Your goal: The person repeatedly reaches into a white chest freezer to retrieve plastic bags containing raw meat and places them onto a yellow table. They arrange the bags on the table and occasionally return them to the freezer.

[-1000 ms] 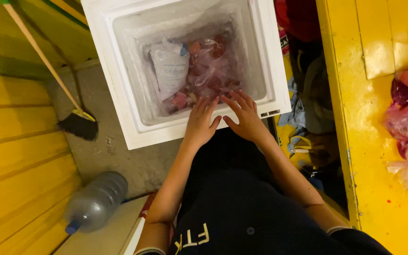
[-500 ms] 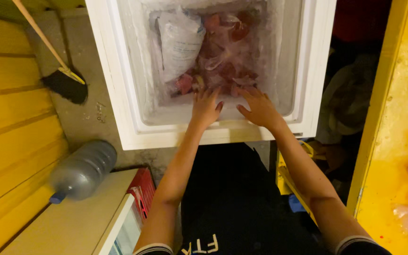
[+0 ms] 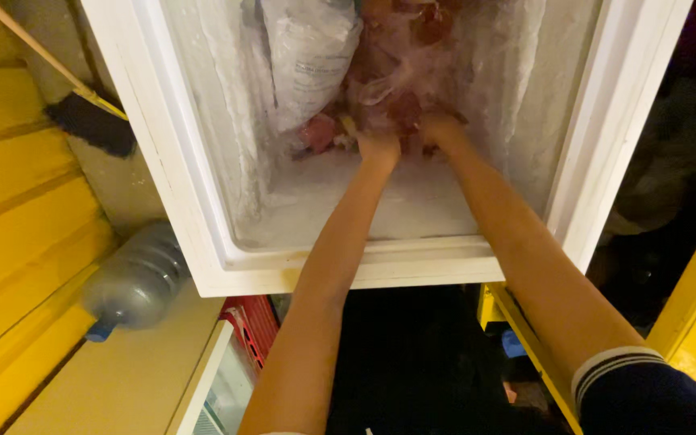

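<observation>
Nearest, both my arms reach over the chest freezer's white rim (image 3: 364, 270). Deeper inside, my left hand (image 3: 378, 147) and right hand (image 3: 440, 129) close on the clear bag of frozen meat (image 3: 412, 76), unlifted, beside a frosted white bag (image 3: 308, 56).

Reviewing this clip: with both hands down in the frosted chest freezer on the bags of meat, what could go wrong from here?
1. Both bare hands, left hand and right hand, press on the frozen meat bags; skin may chill or stick.
2. The thin clear plastic might tear when pulled.
3. The frosted freezer wall could scrape the forearms.
</observation>
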